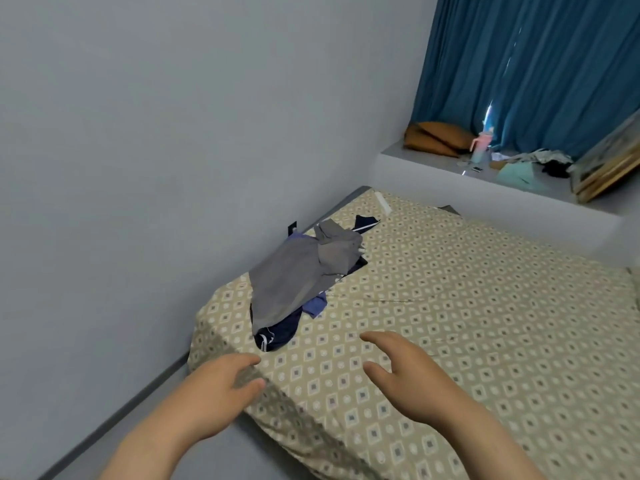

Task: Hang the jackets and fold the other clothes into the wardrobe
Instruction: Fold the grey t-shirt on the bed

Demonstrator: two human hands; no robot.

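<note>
Both hands, the left hand (pixel 221 393) and the right hand (pixel 405 372), reach with loosely spread fingers, holding nothing, over the diamond-patterned bedsheet (pixel 450 323) near a crumpled grey-and-navy clothes pile (pixel 298 282).

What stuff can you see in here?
Bed with diamond-patterned sheet: one, beige, centre.
Grey cloth garment: one, grey, topping bed pile.
Navy white-striped garment: one, navy, under grey garment.
Soft blue garment: one, blue, poking from pile.
White ledge: one, white, beyond bed.
Teal fabric curtains: two, teal, above ledge.
Orange-brown cushion: one, orange-brown, on ledge.
Pink-and-blue bottle: one, pink-blue, on ledge.
Loose clothes heap: one, mixed, on ledge.
Left hand, right hand: two, bare, open over bed.
</note>
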